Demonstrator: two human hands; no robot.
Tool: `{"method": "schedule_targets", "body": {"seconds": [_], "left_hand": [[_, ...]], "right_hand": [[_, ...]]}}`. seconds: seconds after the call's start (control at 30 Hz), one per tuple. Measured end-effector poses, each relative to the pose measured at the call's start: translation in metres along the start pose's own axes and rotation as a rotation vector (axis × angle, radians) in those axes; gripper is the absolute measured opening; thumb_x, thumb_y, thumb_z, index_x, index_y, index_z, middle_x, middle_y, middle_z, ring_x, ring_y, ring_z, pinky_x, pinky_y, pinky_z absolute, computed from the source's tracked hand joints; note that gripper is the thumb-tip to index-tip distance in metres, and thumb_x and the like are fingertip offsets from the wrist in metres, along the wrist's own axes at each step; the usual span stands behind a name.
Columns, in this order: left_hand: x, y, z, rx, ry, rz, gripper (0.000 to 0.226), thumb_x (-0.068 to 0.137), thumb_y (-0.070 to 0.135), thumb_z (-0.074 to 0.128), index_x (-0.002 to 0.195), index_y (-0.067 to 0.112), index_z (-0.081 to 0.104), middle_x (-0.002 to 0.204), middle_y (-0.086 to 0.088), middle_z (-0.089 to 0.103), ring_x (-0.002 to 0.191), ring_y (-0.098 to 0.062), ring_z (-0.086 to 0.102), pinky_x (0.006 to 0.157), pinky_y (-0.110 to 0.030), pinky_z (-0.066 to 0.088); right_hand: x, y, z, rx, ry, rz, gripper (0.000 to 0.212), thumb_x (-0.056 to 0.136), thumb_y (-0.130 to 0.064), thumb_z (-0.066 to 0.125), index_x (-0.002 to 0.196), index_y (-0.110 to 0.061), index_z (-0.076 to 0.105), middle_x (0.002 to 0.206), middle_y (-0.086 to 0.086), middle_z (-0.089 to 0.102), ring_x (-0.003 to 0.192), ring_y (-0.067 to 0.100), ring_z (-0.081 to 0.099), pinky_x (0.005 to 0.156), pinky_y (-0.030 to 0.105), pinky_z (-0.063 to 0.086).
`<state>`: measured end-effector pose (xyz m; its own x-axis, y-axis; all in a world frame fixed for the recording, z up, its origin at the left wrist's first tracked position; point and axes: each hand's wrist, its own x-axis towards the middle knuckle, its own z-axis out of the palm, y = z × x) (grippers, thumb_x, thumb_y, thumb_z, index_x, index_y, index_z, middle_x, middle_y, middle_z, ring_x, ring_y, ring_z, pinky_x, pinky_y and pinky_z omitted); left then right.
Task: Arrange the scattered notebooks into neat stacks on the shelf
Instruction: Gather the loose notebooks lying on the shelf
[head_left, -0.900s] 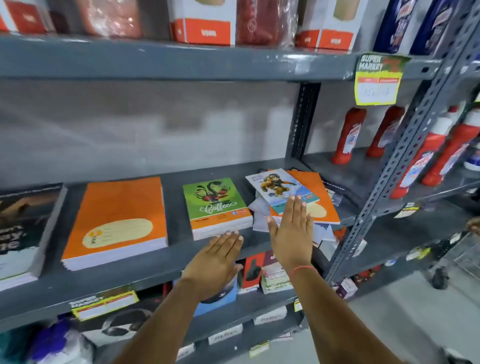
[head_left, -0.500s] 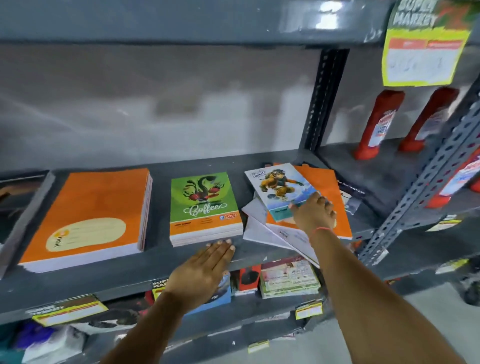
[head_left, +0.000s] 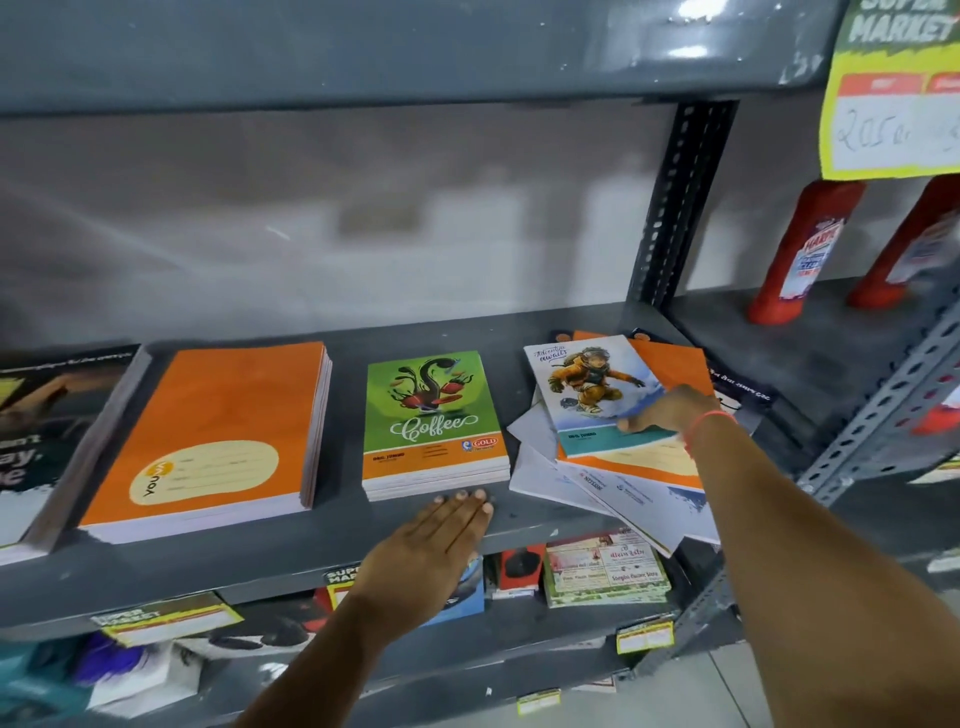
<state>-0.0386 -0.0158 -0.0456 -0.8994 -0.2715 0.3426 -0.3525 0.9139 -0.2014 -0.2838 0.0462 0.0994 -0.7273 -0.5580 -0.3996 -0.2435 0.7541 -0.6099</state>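
Note:
On the grey shelf lie a neat orange notebook stack and a green "Coffee" notebook stack. At the right is a scattered pile: a cartoon-cover notebook on top, an orange notebook under it, and white-covered notebooks fanned out over the shelf's front edge. My right hand rests on the pile with fingers curled at the cartoon notebook's right edge. My left hand lies flat on the shelf lip, fingertips touching the front of the green stack.
A dark-covered book stack sits at the far left. Red bottles stand on the neighbouring shelf beyond the perforated upright post. A yellow price tag hangs top right. Packaged goods fill the lower shelf.
My right hand went from flat at the pile's front up onto the cartoon notebook and curled. My left hand stayed flat by the green stack. The view moved closer.

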Motion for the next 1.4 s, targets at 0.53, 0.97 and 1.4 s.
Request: {"method": "schedule_targets", "body": {"seconds": [0.53, 0.97, 1.4], "left_hand": [[-0.001, -0.002, -0.001, 0.004, 0.021, 0.044, 0.060, 0.061, 0.038, 0.076, 0.116, 0.014, 0.065, 0.117, -0.001, 0.070, 0.106, -0.013, 0.067, 0.089, -0.029, 0.052], [-0.062, -0.034, -0.024, -0.058, 0.079, -0.208, 0.070, 0.098, 0.032, 0.006, 0.104, 0.007, 0.072, 0.104, -0.007, 0.075, 0.092, -0.017, 0.072, 0.077, -0.033, 0.058], [-0.068, -0.035, -0.030, -0.107, 0.044, -0.257, 0.074, 0.098, 0.031, 0.002, 0.101, 0.012, 0.073, 0.102, -0.002, 0.076, 0.093, -0.014, 0.072, 0.076, -0.030, 0.058]], "right_hand": [[0.038, 0.020, 0.009, 0.165, 0.009, 0.071, 0.064, 0.071, -0.003, 0.073, 0.127, 0.006, 0.046, 0.131, 0.022, 0.052, 0.120, 0.036, 0.050, 0.101, 0.043, 0.044], [0.035, 0.027, -0.005, 0.834, -0.272, 0.120, 0.014, 0.090, -0.004, 0.051, 0.076, -0.005, 0.054, 0.077, 0.012, 0.061, 0.061, 0.026, 0.065, 0.037, 0.013, 0.047], [-0.010, -0.051, 0.080, 0.749, -0.483, -0.012, 0.013, 0.087, 0.004, 0.053, 0.075, -0.002, 0.053, 0.074, 0.013, 0.062, 0.068, 0.023, 0.062, 0.039, 0.021, 0.053]]}}
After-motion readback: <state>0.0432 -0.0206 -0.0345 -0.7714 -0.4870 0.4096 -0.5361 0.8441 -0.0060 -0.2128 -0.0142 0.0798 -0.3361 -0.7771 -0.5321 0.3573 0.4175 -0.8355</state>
